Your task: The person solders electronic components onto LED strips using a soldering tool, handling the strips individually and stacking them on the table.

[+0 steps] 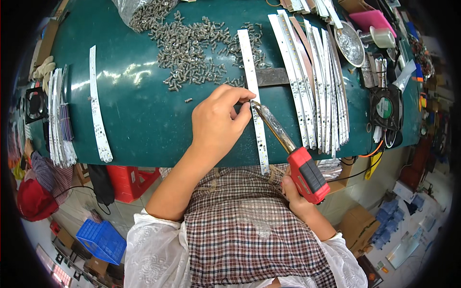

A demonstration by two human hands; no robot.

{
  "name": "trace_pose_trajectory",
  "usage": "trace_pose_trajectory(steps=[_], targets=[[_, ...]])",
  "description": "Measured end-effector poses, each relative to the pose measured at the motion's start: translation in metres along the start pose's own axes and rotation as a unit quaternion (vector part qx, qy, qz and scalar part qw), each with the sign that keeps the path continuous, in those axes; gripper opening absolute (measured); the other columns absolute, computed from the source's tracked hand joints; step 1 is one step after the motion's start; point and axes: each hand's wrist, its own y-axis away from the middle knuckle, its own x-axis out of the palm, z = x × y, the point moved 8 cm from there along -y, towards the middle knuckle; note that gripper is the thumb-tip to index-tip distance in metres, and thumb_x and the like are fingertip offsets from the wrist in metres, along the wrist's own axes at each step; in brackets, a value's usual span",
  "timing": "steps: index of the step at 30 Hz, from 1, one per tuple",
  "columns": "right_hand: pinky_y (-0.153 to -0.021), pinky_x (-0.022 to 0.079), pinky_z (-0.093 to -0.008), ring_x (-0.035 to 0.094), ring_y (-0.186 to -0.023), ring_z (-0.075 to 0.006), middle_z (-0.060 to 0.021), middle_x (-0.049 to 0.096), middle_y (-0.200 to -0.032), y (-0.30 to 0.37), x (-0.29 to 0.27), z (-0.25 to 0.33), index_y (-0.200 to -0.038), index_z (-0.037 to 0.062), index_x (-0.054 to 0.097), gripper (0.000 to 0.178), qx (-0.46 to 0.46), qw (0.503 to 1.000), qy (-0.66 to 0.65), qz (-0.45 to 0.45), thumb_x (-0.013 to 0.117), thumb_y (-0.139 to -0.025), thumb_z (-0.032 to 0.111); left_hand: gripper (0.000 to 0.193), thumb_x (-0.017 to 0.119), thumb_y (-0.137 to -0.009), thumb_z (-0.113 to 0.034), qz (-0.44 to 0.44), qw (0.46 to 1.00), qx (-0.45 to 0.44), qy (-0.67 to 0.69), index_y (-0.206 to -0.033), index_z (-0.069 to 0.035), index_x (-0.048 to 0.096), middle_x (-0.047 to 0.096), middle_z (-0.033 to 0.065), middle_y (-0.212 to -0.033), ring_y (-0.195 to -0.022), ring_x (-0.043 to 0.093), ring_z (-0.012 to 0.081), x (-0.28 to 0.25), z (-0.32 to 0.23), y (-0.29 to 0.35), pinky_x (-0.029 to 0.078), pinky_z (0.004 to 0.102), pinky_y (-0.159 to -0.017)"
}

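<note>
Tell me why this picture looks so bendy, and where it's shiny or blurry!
In the head view, the fisheye lens bends edges and leaves black corners; white glare shines on the left of the glossy green table; the red-and-black handheld tool looks fairly sharp; the blue plastic crate, toward the rim, looks softer.

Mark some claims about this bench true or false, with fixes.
1. The right hand grips a red soldering iron. True.
2. The left hand lies flat on the green table. False: the left hand is curled close to the iron's tip, by a white strip.
3. Loose metal pieces lie left of the strips stacked at right. True.
4. The plastic crate at lower left is yellow. False: the crate is blue.
5. The apron is checked. True.
</note>
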Motion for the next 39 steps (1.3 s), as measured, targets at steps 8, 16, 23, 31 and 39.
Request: trace_pose_trajectory(steps=[8,16,23,31,39], targets=[[-0.060,0.045,-0.0371,0.057,-0.066,-0.0303,-0.0130,0.059,-0.080,-0.001,0.000,-0.001,-0.089,-0.0002,0.063,0.018,-0.001,1.000,0.005,0.009,0.070,-0.072,-0.001,0.021,0.068,-0.076,-0.001,-0.006,1.000,0.000,-0.001,-0.096,-0.008,0.072,0.068,0.0018,-0.088,-0.052,0.051,0.0071,0.000,0.001,0.000,0.043,0.0229,-0.051],[-0.062,0.049,-0.0349,0.061,-0.068,-0.0288,-0.0132,0.062,-0.083,-0.003,0.002,0.012,-0.093,-0.0013,0.065,0.021,-0.057,0.998,0.016,0.008,0.068,-0.072,-0.004,0.021,0.068,-0.076,-0.001,-0.012,1.000,0.001,-0.004,-0.095,-0.009,0.073,0.067,0.0008,-0.086,-0.051,0.049,0.0070,0.000,0.001,0.000,0.041,0.0230,-0.050],[-0.063,0.050,-0.0355,0.062,-0.069,-0.0297,-0.0124,0.063,-0.082,-0.001,0.000,0.019,-0.092,-0.0003,0.066,0.021,-0.094,0.994,0.052,-0.012,0.071,-0.072,-0.002,0.021,0.069,-0.076,-0.001,-0.016,1.000,0.001,-0.003,-0.095,-0.009,0.073,0.067,0.0004,-0.085,-0.051,0.048,0.0067,0.000,0.001,0.000,0.040,0.0227,-0.049],[-0.062,0.048,-0.0369,0.061,-0.068,-0.0303,-0.0132,0.062,-0.082,0.001,-0.001,0.007,-0.091,0.0002,0.064,0.019,-0.034,0.999,0.030,0.008,0.071,-0.074,0.000,0.022,0.069,-0.076,-0.001,-0.019,1.000,0.004,-0.003,-0.095,-0.009,0.073,0.067,0.0004,-0.086,-0.051,0.049,0.0066,0.000,0.002,0.001,0.041,0.0225,-0.049],[-0.062,0.047,-0.0353,0.060,-0.068,-0.0290,-0.0128,0.061,-0.083,0.005,-0.008,0.006,-0.093,-0.0009,0.063,0.017,-0.033,0.999,0.028,0.001,0.068,-0.077,0.000,0.022,0.069,-0.075,-0.001,-0.018,1.000,0.003,-0.005,-0.095,-0.009,0.073,0.067,0.0003,-0.086,-0.052,0.049,0.0066,0.000,0.001,0.000,0.041,0.0226,-0.050]])
